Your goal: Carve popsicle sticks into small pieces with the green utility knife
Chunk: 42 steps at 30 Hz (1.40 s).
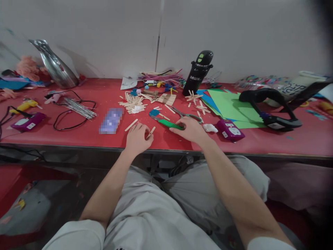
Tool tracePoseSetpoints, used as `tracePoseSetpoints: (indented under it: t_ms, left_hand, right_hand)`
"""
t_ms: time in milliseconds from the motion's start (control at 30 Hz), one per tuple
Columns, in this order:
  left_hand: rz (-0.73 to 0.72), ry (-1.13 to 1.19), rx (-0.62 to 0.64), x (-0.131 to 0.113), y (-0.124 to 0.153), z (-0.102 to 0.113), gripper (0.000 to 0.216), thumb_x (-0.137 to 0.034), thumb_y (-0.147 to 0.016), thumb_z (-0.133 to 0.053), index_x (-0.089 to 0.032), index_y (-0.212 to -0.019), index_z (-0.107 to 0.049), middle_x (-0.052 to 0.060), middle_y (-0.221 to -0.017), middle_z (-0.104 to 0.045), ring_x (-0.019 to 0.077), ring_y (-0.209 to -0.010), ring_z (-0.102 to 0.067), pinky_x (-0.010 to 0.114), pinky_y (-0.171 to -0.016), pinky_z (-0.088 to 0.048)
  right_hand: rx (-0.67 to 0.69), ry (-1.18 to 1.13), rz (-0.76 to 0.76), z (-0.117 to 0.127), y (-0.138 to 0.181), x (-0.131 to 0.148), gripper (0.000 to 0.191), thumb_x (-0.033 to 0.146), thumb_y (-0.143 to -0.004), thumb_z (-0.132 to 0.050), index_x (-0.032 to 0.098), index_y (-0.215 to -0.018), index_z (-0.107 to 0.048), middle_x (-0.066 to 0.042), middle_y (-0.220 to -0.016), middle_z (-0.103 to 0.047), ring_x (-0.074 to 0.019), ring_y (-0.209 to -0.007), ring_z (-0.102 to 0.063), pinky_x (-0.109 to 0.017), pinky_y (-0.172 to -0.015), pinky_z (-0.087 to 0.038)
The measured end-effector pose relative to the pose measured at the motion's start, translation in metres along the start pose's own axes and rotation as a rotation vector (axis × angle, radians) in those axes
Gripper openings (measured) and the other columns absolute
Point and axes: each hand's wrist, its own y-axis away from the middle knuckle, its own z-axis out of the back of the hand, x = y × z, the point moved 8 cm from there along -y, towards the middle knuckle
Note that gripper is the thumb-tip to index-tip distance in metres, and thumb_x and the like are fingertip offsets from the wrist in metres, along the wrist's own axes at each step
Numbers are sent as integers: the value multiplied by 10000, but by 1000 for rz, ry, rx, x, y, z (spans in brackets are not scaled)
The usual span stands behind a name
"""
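I sit at a red table [104, 97]. My left hand [137, 138] rests near the front edge, its fingers curled and pinching a wooden craft stick [151, 132]. Another loose stick [131, 125] lies just left of it. My right hand [191, 129] is closed round the green handle of a utility knife [162, 119], whose blue tip points left and away. Grey scissors [187, 115] lie just beyond that hand. A heap of craft sticks [134, 102] sits behind both hands.
A black bottle [198, 73] stands at the back. Green and blue paper sheets [229, 104] lie right of it, with a black glue gun [270, 109] and a purple device [230, 130]. At the left are a phone [111, 120], black cable [75, 113], another purple device [27, 121] and a metal jug [56, 66].
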Motion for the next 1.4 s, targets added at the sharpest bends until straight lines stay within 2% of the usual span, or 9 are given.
tracePoseSetpoints:
  t_ms: [167, 267, 367, 533, 733, 867, 1067, 1233, 1400]
  left_hand:
    - [3, 4, 34, 1, -1, -2, 71, -268, -837, -616, -213, -805, -585, 61, -937, -665, 244, -952, -604, 422, -954, -471]
    - [14, 39, 37, 3, -2, -2, 67, -254, -836, -634, -214, -800, -594, 50, -912, -671, 229, -917, -608, 418, -961, -464]
    - [23, 51, 51, 5, -3, -3, 52, -237, -841, -631, -210, -805, -605, 51, -902, -670, 227, -893, -608, 405, -898, -476]
    - [1, 41, 57, 4, -4, -4, 85, -240, -877, -598, -203, -802, -611, 56, -917, -673, 236, -915, -608, 400, -880, -465]
    - [-6, 26, 76, 3, -3, -6, 128, -271, -922, -553, -200, -839, -619, 60, -962, -683, 247, -955, -598, 414, -915, -449]
    - [-13, 10, 80, 3, -3, -6, 126, -270, -935, -532, -197, -859, -601, 66, -986, -681, 256, -979, -594, 417, -914, -446]
    - [-1, 35, 92, 0, -2, -4, 96, -262, -946, -505, -212, -895, -570, 50, -950, -700, 258, -958, -616, 427, -910, -435]
    - [28, 179, 72, 2, -1, 0, 49, -251, -925, -528, -225, -899, -560, 29, -917, -709, 222, -918, -650, 360, -832, -464]
    - [33, 300, 80, 6, 1, -4, 123, -258, -897, -568, -233, -1017, -563, 38, -1031, -726, 208, -996, -683, 337, -834, -494]
  right_hand:
    - [-58, 44, 26, -4, -3, 3, 309, 451, -788, -731, 171, -912, -687, -111, -969, -670, -292, -982, -625, -416, -873, -494]
    - [-211, 5, 50, 8, -1, 10, 338, 413, -795, -726, 147, -1001, -687, -139, -1049, -641, -302, -1010, -625, -422, -870, -512]
    - [-353, -110, 173, 18, 8, 31, 281, 380, -862, -647, 149, -1019, -682, -135, -1025, -641, -277, -993, -631, -409, -886, -520]
    - [-147, -171, 422, -13, 19, 70, 210, 316, -923, -594, 194, -1055, -704, -108, -1057, -657, -246, -1022, -619, -384, -918, -515]
    - [-37, -106, 428, -38, 15, 75, 157, 220, -929, -578, 171, -975, -720, -112, -1015, -655, -249, -958, -610, -395, -871, -510]
    - [-27, -193, 385, -37, 11, 73, 102, 191, -915, -591, 169, -856, -672, -98, -940, -648, -235, -913, -613, -377, -848, -501]
    - [-45, -378, 335, -28, 12, 74, 102, 200, -924, -566, 188, -832, -607, -63, -858, -626, -194, -805, -590, -332, -760, -476]
    - [-71, -413, 335, -22, 14, 77, 112, 213, -925, -551, 193, -824, -597, -60, -843, -619, -180, -752, -559, -313, -697, -451]
    - [-67, -406, 335, -16, 14, 75, 136, 258, -937, -533, 202, -827, -589, -68, -859, -626, -193, -784, -580, -331, -735, -468]
